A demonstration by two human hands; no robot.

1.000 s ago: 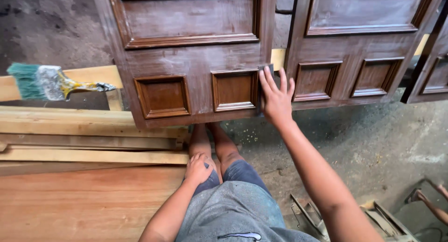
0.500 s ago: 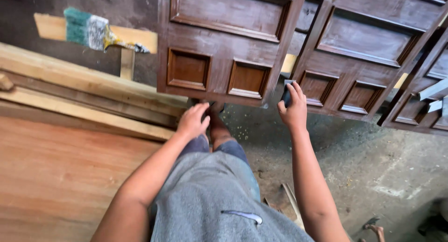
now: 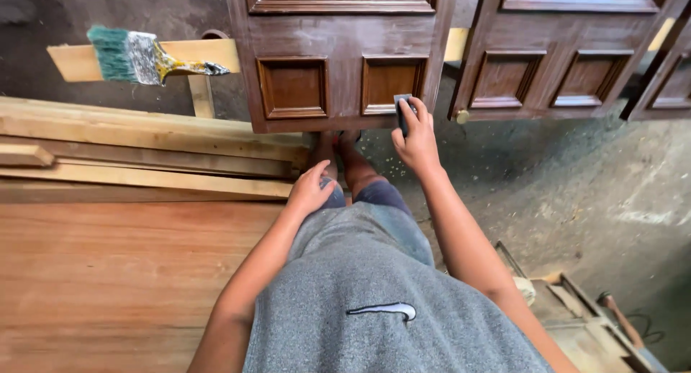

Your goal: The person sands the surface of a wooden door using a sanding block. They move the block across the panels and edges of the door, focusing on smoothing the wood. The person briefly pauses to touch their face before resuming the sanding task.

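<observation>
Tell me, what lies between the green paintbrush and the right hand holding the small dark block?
In the head view, the brown panelled door stands between the paintbrush and the right hand.

Lighting was soft, even daylight, no harsh glare anywhere. The door panel [image 3: 338,63] just above the right hand's [image 3: 412,139] fingers [image 3: 416,114] had a dull chalky sheen. Shadows pooled under the door's bottom edge, below the fingertips. Focus was sharp throughout, though straight edges bowed a bit toward the frame's corners.
</observation>
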